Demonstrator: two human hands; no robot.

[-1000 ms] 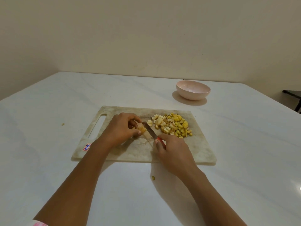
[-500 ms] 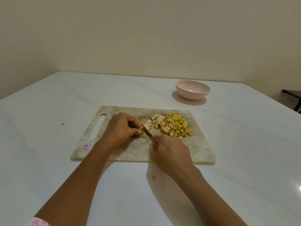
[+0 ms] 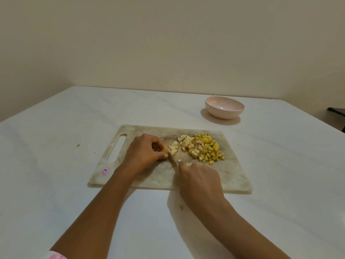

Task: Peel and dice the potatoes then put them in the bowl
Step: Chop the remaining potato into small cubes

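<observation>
On the marble cutting board [image 3: 233, 176], my left hand [image 3: 144, 153] pinches a small remaining piece of potato [image 3: 165, 150] with curled fingers. My right hand [image 3: 199, 181] grips a knife [image 3: 173, 159], its blade pressed down right beside my left fingertips. Freshly cut pale pieces [image 3: 174, 147] lie just right of the blade. A larger pile of diced potato [image 3: 203, 149], pale and yellow, sits on the board's right half. The pink bowl [image 3: 224, 109] stands empty on the table beyond the board, to the right.
The board lies on a white table [image 3: 56, 165] with walls behind and at left. A small scrap [image 3: 180, 208] lies on the table near my right wrist, another crumb [image 3: 78, 145] left of the board. A dark object [image 3: 337, 111] shows at the far right edge.
The knife has moved left and down toward my left fingertips, cutting off more pieces. My left hand has drawn back slightly on the shrinking potato piece.
</observation>
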